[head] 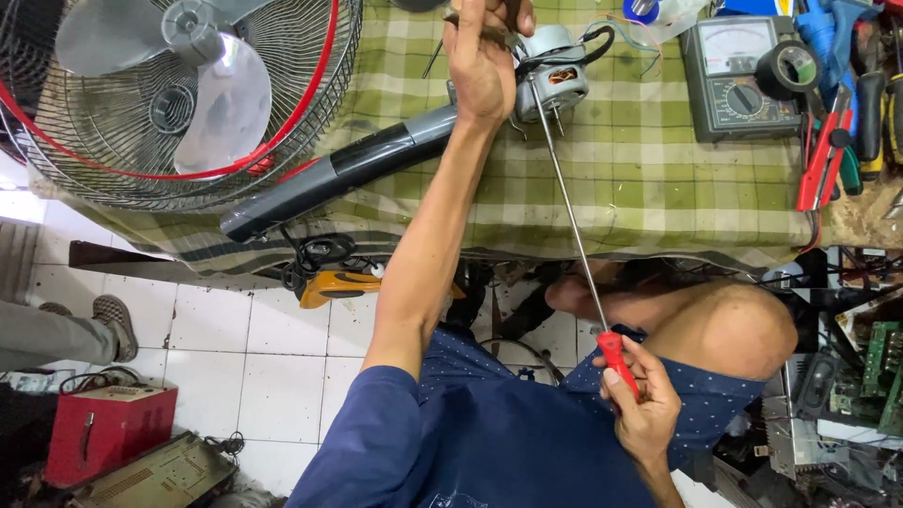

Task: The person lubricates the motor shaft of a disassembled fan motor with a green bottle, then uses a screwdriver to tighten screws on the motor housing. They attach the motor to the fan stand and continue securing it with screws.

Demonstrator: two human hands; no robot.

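Observation:
My left hand (484,56) reaches out over the green checked cloth (640,188) and grips a small grey fan motor (557,80) with copper windings and black wires. My right hand (644,409) stays close to my body, shut on the red handle (616,357) of a very long screwdriver. Its thin steel shaft (569,207) runs up to the motor, where the tip meets the housing. The motor sits at the end of a grey and black fan column (329,174) lying across the cloth.
A fan cage with a red rim and pale blades (179,94) lies at the left. A multimeter (738,75), black tape roll (788,68) and red-handled pliers (823,155) sit at the right. Circuit boards (879,367), a red box (103,423) and another person's shoe (115,325) are below.

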